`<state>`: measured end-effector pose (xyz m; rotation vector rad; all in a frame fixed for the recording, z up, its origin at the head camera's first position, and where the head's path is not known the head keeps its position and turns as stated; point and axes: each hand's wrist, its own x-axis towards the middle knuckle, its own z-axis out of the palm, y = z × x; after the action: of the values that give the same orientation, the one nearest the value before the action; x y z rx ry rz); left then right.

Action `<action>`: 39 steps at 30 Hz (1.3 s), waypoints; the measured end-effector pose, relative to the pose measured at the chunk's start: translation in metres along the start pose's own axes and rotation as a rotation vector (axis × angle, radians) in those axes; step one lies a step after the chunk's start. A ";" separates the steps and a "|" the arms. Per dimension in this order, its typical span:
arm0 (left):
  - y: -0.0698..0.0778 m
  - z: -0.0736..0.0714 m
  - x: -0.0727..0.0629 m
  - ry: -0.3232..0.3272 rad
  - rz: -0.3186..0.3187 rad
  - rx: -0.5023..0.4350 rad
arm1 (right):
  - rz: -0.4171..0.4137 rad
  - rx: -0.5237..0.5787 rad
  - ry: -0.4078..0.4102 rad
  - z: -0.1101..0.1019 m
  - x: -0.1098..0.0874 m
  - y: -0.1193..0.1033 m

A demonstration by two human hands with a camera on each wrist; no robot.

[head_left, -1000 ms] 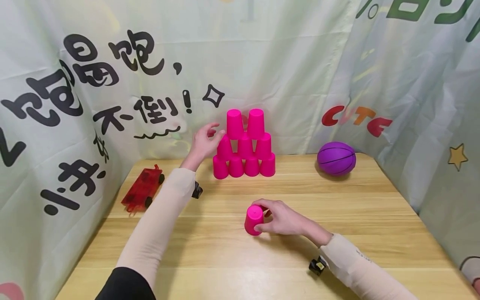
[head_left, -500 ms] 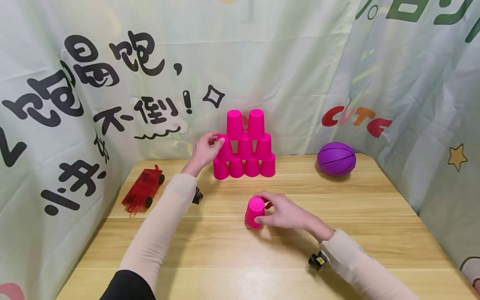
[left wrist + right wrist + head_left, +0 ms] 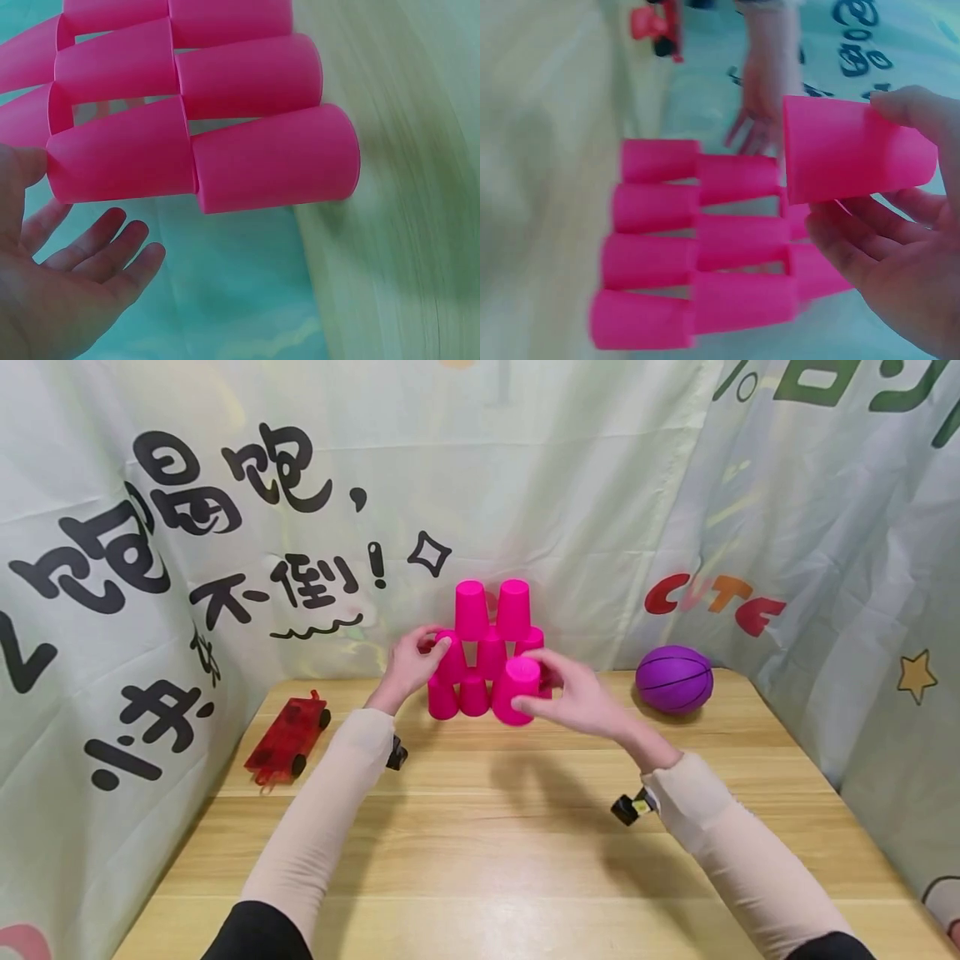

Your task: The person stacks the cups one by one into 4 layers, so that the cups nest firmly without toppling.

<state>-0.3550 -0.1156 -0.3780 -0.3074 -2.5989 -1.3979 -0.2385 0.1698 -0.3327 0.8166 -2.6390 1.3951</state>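
Upside-down pink cups form a stepped stack (image 3: 470,612) at the back of the table, with two cups in its top row. My right hand (image 3: 577,700) grips another pink cup (image 3: 510,706) by its sides, thumb opposite the fingers, base upward. That cup is off the table in front of the stack's right part and hides some lower cups. At the left end, my left hand (image 3: 408,662) has thumb and index fingertip right at the base end of the middle-row cup (image 3: 120,154). Its other fingers are spread apart in the left wrist view.
On the left of the wooden table (image 3: 450,860) lies a red toy car-like frame (image 3: 287,739) with black wheels. A purple ball (image 3: 674,680) sits at the back right. Printed curtains (image 3: 585,485) hang close behind and beside the table.
My right hand has lifted its cup off the table and carried it forward to the stack. My left hand came down from beside the top row to the middle-row cup, then stayed.
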 end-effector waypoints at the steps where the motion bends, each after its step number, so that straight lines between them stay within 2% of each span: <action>1: 0.000 0.000 0.000 0.000 0.002 0.001 | 0.004 0.004 0.016 -0.005 0.006 -0.004; 8: 0.002 -0.001 -0.002 -0.008 -0.011 -0.015 | 0.030 -0.003 0.164 -0.032 0.047 -0.027; 16: 0.001 -0.001 -0.001 -0.020 -0.043 -0.034 | 0.082 0.032 0.271 -0.046 0.088 -0.033; 22: 0.002 -0.001 -0.001 -0.024 -0.050 -0.043 | 0.146 0.005 0.281 -0.052 0.113 -0.042; 28: 0.004 0.000 -0.001 -0.026 -0.054 -0.048 | 0.193 -0.017 0.275 -0.051 0.132 -0.043; 39: 0.005 -0.001 -0.001 -0.030 -0.040 -0.026 | 0.196 -0.047 0.272 -0.043 0.152 -0.043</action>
<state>-0.3521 -0.1142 -0.3734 -0.2838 -2.6267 -1.4523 -0.3572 0.1188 -0.2327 0.3402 -2.5809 1.3659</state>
